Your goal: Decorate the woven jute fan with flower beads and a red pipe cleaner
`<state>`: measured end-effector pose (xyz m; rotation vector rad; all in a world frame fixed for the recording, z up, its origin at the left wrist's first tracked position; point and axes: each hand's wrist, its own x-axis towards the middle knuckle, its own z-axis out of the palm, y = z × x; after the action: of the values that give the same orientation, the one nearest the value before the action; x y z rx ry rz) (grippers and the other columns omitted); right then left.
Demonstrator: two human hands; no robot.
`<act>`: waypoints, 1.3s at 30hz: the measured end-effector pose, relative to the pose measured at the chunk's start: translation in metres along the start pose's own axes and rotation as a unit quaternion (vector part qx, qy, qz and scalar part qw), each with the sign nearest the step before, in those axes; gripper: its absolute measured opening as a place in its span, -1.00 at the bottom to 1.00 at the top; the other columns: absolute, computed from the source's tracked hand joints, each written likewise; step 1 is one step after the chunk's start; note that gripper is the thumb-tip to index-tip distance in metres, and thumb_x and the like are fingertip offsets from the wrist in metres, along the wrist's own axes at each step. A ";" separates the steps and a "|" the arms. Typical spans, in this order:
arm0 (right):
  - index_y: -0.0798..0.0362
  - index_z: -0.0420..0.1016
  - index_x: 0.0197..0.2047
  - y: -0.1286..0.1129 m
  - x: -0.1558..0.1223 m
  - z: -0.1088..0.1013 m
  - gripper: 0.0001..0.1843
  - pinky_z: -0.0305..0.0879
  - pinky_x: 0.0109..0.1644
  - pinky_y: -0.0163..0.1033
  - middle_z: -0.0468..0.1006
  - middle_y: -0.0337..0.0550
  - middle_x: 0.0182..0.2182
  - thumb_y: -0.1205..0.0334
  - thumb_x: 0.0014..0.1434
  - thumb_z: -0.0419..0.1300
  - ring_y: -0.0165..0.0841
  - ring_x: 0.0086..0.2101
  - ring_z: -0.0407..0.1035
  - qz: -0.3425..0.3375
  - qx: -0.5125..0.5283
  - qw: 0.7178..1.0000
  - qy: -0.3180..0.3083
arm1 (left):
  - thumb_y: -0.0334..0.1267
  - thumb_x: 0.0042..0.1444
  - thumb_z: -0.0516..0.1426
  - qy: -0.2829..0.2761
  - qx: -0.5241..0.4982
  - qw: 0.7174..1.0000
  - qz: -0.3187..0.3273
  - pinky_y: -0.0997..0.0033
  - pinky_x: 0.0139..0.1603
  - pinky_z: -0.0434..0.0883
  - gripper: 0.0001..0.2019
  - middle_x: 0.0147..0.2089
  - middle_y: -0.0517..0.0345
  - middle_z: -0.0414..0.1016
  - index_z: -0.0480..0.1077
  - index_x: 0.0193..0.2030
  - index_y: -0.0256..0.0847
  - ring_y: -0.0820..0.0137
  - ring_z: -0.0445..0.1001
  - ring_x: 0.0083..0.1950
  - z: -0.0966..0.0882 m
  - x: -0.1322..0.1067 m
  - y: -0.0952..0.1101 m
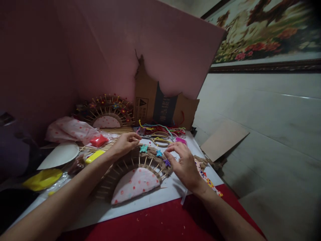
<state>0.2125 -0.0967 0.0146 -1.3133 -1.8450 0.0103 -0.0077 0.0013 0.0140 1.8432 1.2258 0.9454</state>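
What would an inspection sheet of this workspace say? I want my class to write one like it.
Surface: white sheet over red cloth; a few small scraps on the red.
Job's things: front fan on the sheet, its rim bearing a teal star, blue star and purple piece.
Clutter: scissors, white plate, red packet; rear fan behind.
Grips: left grip above the rim, right grip beside the purple piece; cannot tell whether either holds anything.
Cables: nothing seen.
Surroundings: torn cardboard upright behind; framed picture upper right.
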 end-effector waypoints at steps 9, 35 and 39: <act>0.05 0.47 -0.29 0.004 0.024 0.015 -0.86 0.11 -0.08 -0.14 0.46 -0.12 -0.23 0.41 0.10 0.12 -0.25 -0.14 0.23 -0.072 -0.087 0.991 -0.073 | -0.07 -0.11 0.12 0.009 0.115 0.993 0.037 0.42 -0.35 0.29 -0.67 -0.38 0.10 0.53 0.51 -0.28 -0.22 0.34 0.42 -0.38 0.008 0.005 0.001; 0.03 0.50 -0.21 -0.006 0.025 0.049 -0.82 -0.04 -0.06 -0.06 0.39 -0.04 -0.22 0.27 0.15 0.10 -0.17 -0.08 0.09 -0.200 -0.215 0.945 -0.143 | -0.09 -0.31 0.20 0.055 0.029 0.997 -0.053 0.51 -0.55 0.16 -0.73 -0.66 0.25 0.36 0.49 -0.53 -0.27 0.46 0.29 -0.56 0.025 0.015 0.000; 0.04 0.49 -0.20 -0.006 0.025 0.049 -0.82 -0.03 -0.07 -0.07 0.38 -0.05 -0.23 0.28 0.13 0.12 -0.17 -0.09 0.09 -0.198 -0.218 0.944 -0.147 | -0.13 -0.32 0.19 0.047 0.034 0.996 -0.060 0.51 -0.57 0.16 -0.77 -0.67 0.24 0.36 0.48 -0.57 -0.27 0.47 0.27 -0.58 0.026 0.014 -0.001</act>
<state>0.1751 -0.0585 0.0015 -1.2484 -2.4430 -0.4649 0.0187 0.0106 0.0036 1.7727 1.4263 0.9436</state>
